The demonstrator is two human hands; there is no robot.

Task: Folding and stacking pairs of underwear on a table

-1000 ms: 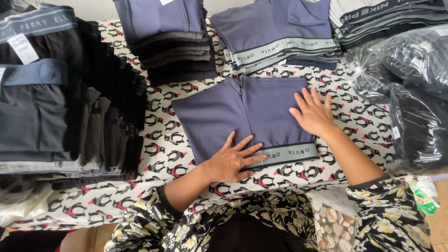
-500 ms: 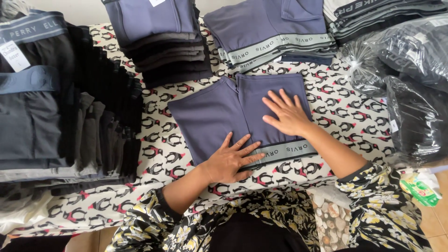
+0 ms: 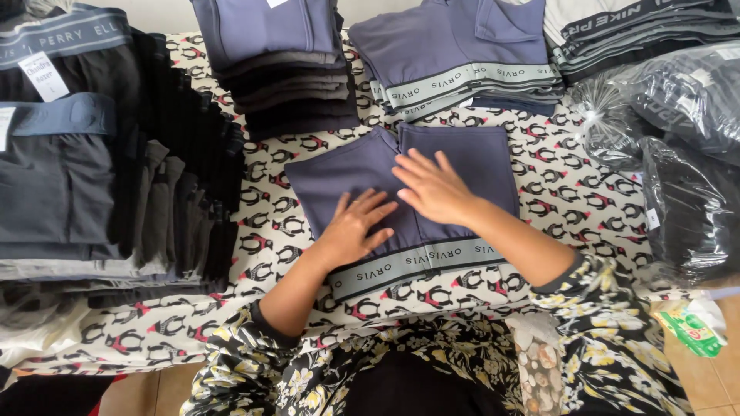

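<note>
- One pair of blue-grey shorts (image 3: 339, 173) lies flat mid-table on the penguin-print cloth (image 3: 578, 208), grey waistband (image 3: 416, 266) at the near edge.
- Left hand (image 3: 353, 227) flat on the shorts, fingers spread wide, palm down, gripping nothing.
- Right hand (image 3: 432, 186) flat on the shorts just right of the left hand, fingers spread, also gripping nothing; the two hands sit close, fingertips nearly meeting.
- Both sleeves are a dark floral print (image 3: 617, 339).
- Far centre: one stack of folded garments (image 3: 277, 69), blue-grey on top, darker ones under; exact count cannot be told.
- Far right of that: one stack of matching blue-grey shorts (image 3: 455, 54), grey waistbands facing near; several layers, count unclear.
- Far right corner: one stack of dark banded garments (image 3: 617, 35).
- Left: one large pile of black and grey folded pieces (image 3: 100, 177), two white tags showing.
- Right: two clear plastic bags (image 3: 686, 154) of dark clothing.
- Near right: one small green packet (image 3: 697, 327) off the table edge.
</note>
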